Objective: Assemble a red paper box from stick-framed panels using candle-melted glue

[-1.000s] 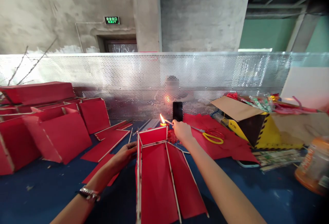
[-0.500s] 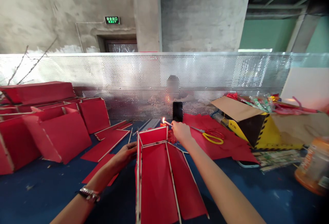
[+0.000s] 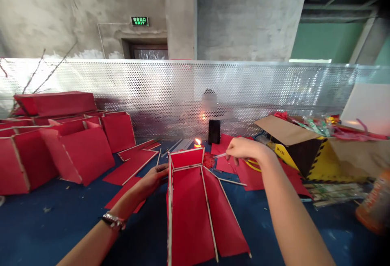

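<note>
A red panelled frame with pale stick edges stands before me at the centre. My left hand grips its left side near the top; the fingertips are partly hidden behind it. My right hand is right of the frame, pinching a thin whitish stick that points left over a red crumpled heap. Behind the frame's top edge burns a candle flame, apart from the stick. Yellow-handled scissors lie partly hidden behind my right hand.
Red box-like frames stand at the left, with red sheets and sticks beside them. A black phone stands upright behind the candle. At the right are an open carton, bundled sticks and an orange-lidded jar.
My right hand has moved right with the stick, away from the flame, and now hangs over the red sheets and scissors. My left hand keeps its hold. The view has shifted slightly.
</note>
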`<state>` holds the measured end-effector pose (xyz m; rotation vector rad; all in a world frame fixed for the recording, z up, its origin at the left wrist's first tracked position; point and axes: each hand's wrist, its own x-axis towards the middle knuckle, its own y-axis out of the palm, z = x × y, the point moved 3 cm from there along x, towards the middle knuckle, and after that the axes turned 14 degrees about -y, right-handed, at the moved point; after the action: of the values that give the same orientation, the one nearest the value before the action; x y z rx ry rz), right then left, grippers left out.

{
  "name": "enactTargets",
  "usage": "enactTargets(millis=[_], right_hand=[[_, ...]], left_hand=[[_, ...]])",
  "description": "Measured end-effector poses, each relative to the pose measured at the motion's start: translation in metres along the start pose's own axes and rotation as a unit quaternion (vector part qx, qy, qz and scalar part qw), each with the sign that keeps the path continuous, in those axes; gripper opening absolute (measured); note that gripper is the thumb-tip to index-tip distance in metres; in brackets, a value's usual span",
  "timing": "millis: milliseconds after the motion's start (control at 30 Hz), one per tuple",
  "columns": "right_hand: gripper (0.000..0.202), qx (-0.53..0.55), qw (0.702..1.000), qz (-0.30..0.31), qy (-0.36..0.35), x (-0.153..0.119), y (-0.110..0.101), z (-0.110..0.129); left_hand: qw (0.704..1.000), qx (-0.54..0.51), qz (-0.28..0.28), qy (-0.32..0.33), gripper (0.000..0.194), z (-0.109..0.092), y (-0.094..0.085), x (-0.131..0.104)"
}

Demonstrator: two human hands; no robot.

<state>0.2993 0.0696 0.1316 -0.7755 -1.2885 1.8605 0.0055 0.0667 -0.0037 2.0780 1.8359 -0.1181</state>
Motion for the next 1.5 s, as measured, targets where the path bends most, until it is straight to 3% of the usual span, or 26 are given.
enactTargets(millis=[100,233,433,667,867,1233,1500], right_hand=[[0.027,0.020,0.999,0.028,-0.041,-0.016,-0.001,0.017],[0.026,0.008,0.993,0.065,-0.100,-0.006,0.022,0.057],[0.029,-0.158,0.976,-0.006,-0.152,0.013,0.046,0.098],[0.031,-0.161,0.975,-0.026,-0.153,0.016,0.052,0.099],[0.031,-0.164,0.975,-0.008,-0.150,0.019,0.055,0.098],[0.024,-0.163,0.955,-0.153,-0.196,0.017,0.056,0.112],[0.022,-0.201,0.946,-0.143,-0.212,0.021,0.059,0.116]], left_hand=[[0.999,-0.011,0.033,-0.001,0.038,0.007,-0.006,0.006],[0.999,-0.017,0.037,0.002,0.036,0.009,-0.008,0.009],[1.000,0.001,0.022,0.003,0.038,0.006,-0.006,0.003],[1.000,0.016,0.014,0.000,0.044,0.003,-0.003,-0.002],[1.000,0.019,0.006,0.014,0.044,0.002,-0.003,-0.002],[1.000,-0.009,0.016,0.015,0.040,0.004,-0.006,0.001],[1.000,0.002,0.000,0.015,0.038,0.006,-0.005,0.003]])
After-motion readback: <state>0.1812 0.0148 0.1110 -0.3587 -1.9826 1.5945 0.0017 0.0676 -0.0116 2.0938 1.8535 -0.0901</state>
